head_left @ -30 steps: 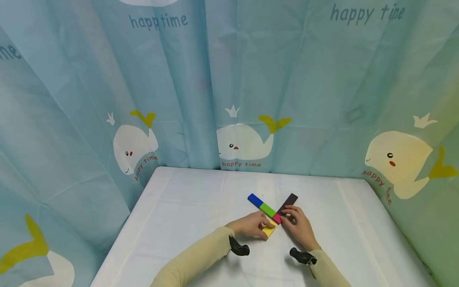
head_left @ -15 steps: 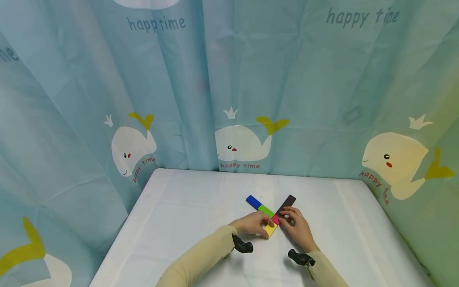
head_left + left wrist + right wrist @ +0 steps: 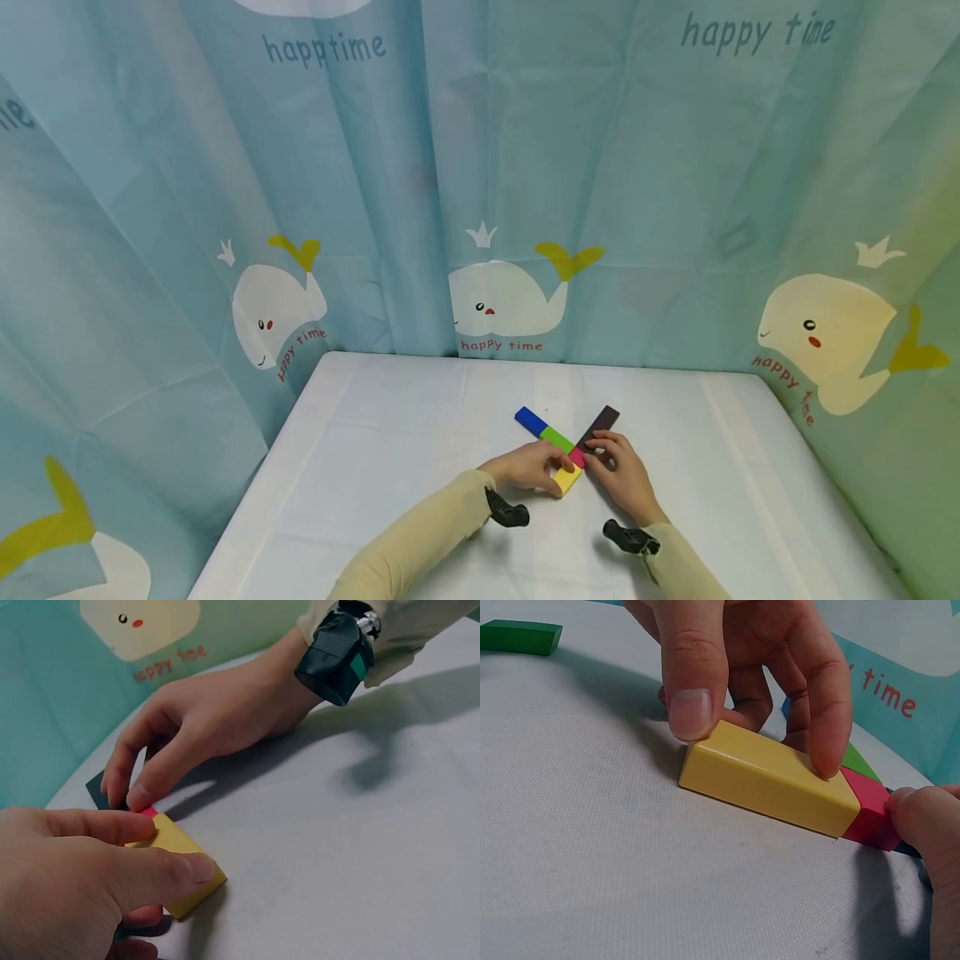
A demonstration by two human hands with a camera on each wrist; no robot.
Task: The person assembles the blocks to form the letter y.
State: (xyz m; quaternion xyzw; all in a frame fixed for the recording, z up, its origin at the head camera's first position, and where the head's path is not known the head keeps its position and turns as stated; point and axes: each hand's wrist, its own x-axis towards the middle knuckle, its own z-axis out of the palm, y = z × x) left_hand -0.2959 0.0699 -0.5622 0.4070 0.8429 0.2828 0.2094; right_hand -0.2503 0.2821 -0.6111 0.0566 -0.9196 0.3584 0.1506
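Observation:
My left hand (image 3: pixel 528 467) pinches a yellow block (image 3: pixel 567 481) on the table, thumb near one end and a fingertip near the other. In the right wrist view the yellow block (image 3: pixel 769 772) lies flat, its far end against a red block (image 3: pixel 866 802). My right hand (image 3: pixel 622 479) has its thumb on the side of the red block and curled fingers over the lower part of a dark block (image 3: pixel 603 422). A light green block (image 3: pixel 557 439) and a blue block (image 3: pixel 530 421) run from the red one toward the upper left.
A dark green block (image 3: pixel 521 637) lies apart at the upper left of the right wrist view. The white-covered table (image 3: pixel 397 433) ends at a light blue whale-print curtain (image 3: pixel 510 167). Black camera mounts (image 3: pixel 632 537) sit at both wrists.
My left hand and the yellow block have shifted slightly to the right over the last second. The right hand stays at the red and dark blocks. The head view has tilted slightly.

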